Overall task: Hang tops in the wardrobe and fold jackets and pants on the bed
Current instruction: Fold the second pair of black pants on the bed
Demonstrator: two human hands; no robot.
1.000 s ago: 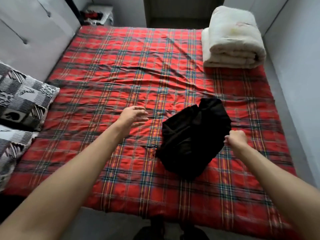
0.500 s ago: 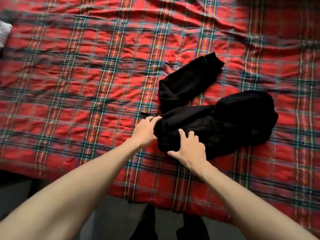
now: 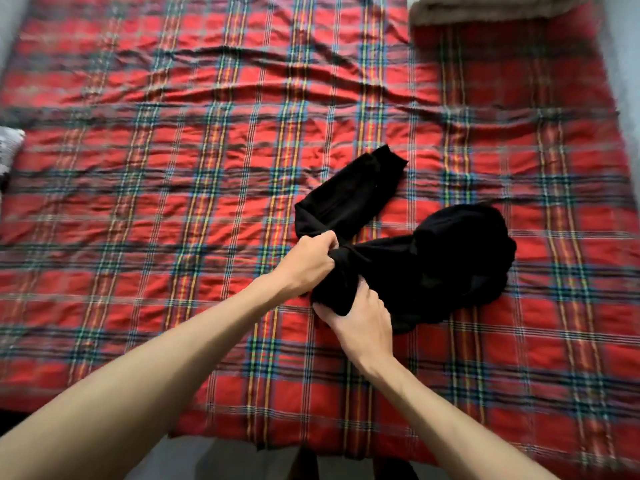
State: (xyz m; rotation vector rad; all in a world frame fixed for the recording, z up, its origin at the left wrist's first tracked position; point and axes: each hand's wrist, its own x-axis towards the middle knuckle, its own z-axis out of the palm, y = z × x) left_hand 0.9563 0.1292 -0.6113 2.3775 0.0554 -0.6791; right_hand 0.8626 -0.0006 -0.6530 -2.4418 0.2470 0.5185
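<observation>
A black garment (image 3: 450,258) lies bunched on the bed's red plaid cover (image 3: 173,188), right of centre. One narrow part, a sleeve or a leg, stretches up and away toward the far side. My left hand (image 3: 308,261) grips the cloth at its near left end, fingers curled into the fabric. Just below it, my right hand (image 3: 356,320) grips the same end from underneath, with a fold of cloth over its fingers. The two hands sit close together. The bulk of the garment is heaped to their right.
A rolled white quilt (image 3: 485,8) lies at the far right corner of the bed. A patterned pillow's edge (image 3: 8,150) shows at the left. The bed's near edge runs along the bottom, with grey floor (image 3: 194,459) below it. Pale walls flank the bed.
Both hands went from resting on the garment's near end to gripping it, bunching the cloth. The view has pulled back a little; a second ago the hands were apart.
</observation>
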